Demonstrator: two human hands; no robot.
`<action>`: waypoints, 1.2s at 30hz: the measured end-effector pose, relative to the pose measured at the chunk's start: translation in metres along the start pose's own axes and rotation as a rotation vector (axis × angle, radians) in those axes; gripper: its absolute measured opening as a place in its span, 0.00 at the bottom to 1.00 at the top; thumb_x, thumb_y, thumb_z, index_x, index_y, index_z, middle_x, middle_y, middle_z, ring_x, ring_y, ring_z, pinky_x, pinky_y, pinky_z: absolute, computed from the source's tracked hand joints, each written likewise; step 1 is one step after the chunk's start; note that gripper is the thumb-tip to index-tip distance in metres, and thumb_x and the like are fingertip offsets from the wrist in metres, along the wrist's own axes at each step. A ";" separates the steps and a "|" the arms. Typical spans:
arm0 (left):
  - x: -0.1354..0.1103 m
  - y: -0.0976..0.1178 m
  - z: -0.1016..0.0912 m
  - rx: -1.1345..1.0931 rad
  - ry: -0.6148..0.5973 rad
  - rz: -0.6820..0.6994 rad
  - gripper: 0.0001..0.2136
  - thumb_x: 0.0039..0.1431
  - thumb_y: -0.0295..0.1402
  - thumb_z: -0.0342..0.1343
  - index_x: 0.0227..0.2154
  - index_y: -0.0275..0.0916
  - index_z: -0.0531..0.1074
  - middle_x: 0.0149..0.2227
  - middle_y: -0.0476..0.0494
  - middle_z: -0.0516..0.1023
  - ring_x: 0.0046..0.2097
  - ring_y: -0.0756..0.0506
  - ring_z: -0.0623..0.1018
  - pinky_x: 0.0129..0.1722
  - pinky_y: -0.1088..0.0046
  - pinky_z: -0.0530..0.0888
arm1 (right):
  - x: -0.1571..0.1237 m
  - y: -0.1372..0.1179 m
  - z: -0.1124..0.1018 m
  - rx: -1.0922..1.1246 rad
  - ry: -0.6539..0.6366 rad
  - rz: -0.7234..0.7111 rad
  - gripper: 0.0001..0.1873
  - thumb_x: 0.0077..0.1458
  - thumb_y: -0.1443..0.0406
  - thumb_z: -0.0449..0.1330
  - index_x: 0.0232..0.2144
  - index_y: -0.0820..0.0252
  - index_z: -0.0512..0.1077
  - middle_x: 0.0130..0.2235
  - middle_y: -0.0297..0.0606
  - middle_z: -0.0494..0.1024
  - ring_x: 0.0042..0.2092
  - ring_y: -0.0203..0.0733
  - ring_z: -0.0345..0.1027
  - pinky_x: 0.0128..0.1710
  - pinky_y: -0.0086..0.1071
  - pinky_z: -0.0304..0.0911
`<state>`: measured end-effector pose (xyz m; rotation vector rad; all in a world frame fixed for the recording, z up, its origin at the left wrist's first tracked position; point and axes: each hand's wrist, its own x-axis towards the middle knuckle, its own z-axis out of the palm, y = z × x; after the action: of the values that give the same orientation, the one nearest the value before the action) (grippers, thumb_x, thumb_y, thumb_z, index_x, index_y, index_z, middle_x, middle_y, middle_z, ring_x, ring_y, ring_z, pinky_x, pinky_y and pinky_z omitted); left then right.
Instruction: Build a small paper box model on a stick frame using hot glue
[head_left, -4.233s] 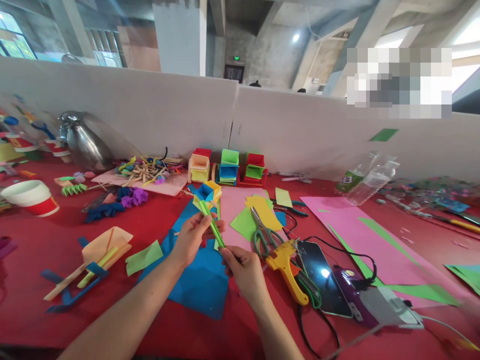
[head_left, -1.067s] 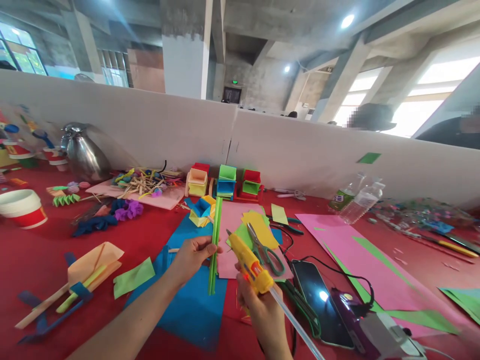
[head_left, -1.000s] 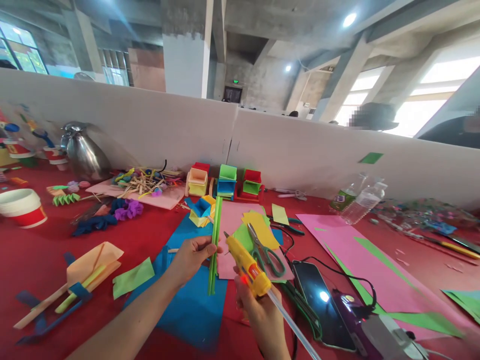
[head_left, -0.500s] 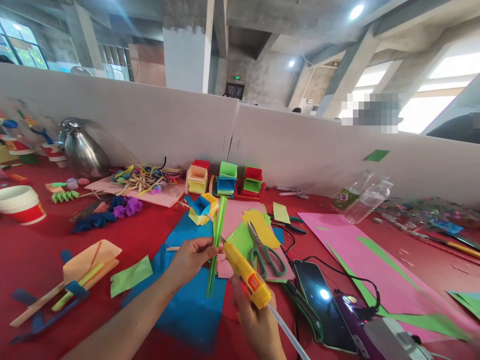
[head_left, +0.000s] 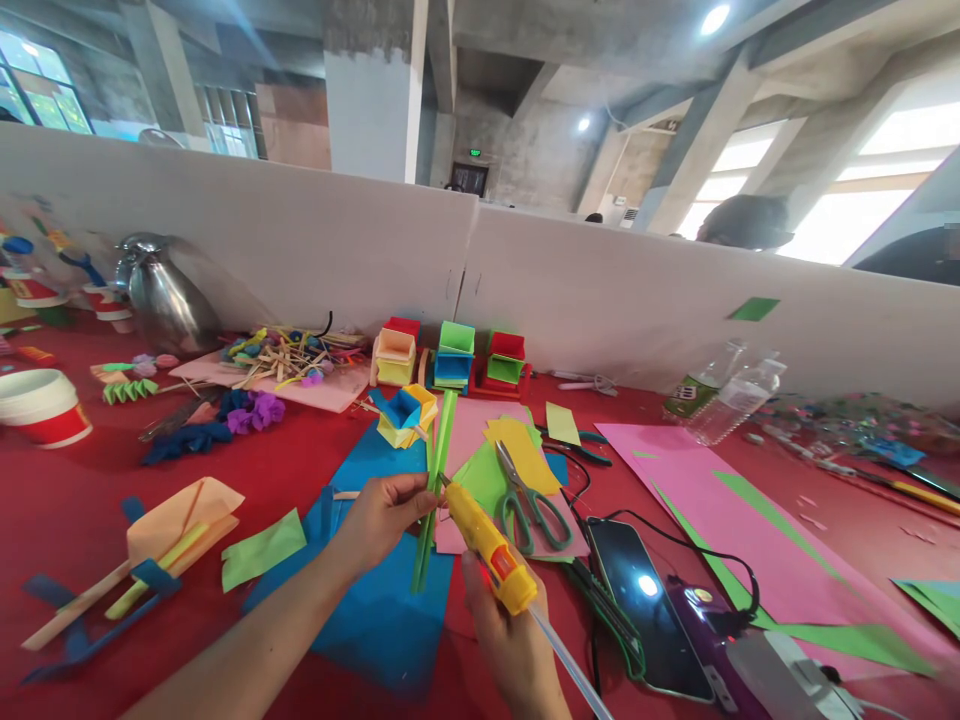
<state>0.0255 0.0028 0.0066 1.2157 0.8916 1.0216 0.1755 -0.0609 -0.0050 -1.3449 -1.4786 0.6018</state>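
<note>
Between the thumb and fingers of my left hand is a long folded green paper strip, held upright over a blue sheet. My right hand is wrapped round a yellow hot glue gun, with a clear glue stick sticking out of its back end. The gun's nozzle meets the strip's edge just right of my left fingertips; whether it touches cannot be made out. Green-handled scissors lie on paper pieces right of the gun. Behind the strip sits a small blue and yellow folded paper box.
Several coloured paper boxes line the white partition. A phone, a purple power strip and cables lie at right, near a pink sheet. At left are a paper cup, a steel jug and an orange paper piece.
The glue gun has shifted very slightly left against the green strip. My left hand and the strip stay nearly still.
</note>
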 end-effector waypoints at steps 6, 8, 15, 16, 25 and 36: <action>0.000 -0.002 -0.002 -0.025 -0.006 0.018 0.18 0.48 0.42 0.57 0.41 0.39 0.74 0.30 0.47 0.76 0.29 0.49 0.73 0.28 0.76 0.70 | 0.000 0.001 -0.001 -0.032 -0.001 -0.063 0.12 0.52 0.58 0.53 0.23 0.60 0.64 0.20 0.32 0.66 0.21 0.34 0.60 0.21 0.26 0.55; 0.000 -0.002 -0.003 -0.034 -0.003 0.030 0.18 0.49 0.42 0.57 0.41 0.38 0.74 0.30 0.47 0.76 0.29 0.50 0.73 0.28 0.76 0.70 | 0.000 0.001 0.000 -0.035 -0.013 -0.074 0.12 0.52 0.58 0.53 0.23 0.60 0.65 0.20 0.33 0.67 0.22 0.34 0.60 0.22 0.26 0.56; 0.001 0.001 -0.003 -0.076 -0.012 0.034 0.19 0.48 0.41 0.57 0.42 0.37 0.73 0.28 0.47 0.76 0.27 0.50 0.72 0.27 0.77 0.70 | -0.001 0.000 0.000 -0.027 -0.031 -0.075 0.13 0.52 0.58 0.53 0.25 0.61 0.67 0.21 0.33 0.67 0.22 0.34 0.60 0.22 0.26 0.57; 0.001 0.001 -0.003 -0.079 -0.004 0.034 0.19 0.48 0.41 0.58 0.42 0.37 0.73 0.27 0.47 0.76 0.26 0.50 0.72 0.27 0.77 0.69 | -0.001 0.001 0.000 -0.022 -0.036 -0.077 0.12 0.52 0.58 0.53 0.25 0.61 0.67 0.21 0.33 0.67 0.22 0.34 0.60 0.23 0.26 0.58; 0.003 -0.002 -0.006 -0.048 0.068 0.044 0.21 0.47 0.42 0.58 0.43 0.37 0.72 0.26 0.47 0.76 0.23 0.52 0.71 0.22 0.79 0.66 | -0.002 0.002 0.002 -0.025 -0.063 -0.046 0.13 0.52 0.58 0.53 0.21 0.59 0.63 0.20 0.31 0.64 0.21 0.33 0.58 0.21 0.25 0.55; 0.002 0.001 -0.008 -0.066 0.103 0.013 0.24 0.46 0.43 0.58 0.46 0.37 0.69 0.28 0.46 0.77 0.26 0.48 0.75 0.24 0.77 0.68 | -0.004 -0.002 0.003 -0.030 -0.068 -0.062 0.12 0.51 0.58 0.53 0.23 0.60 0.66 0.20 0.32 0.65 0.22 0.33 0.59 0.22 0.25 0.56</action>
<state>0.0187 0.0070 0.0063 1.1229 0.9236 1.1236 0.1718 -0.0643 -0.0058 -1.3075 -1.5840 0.5925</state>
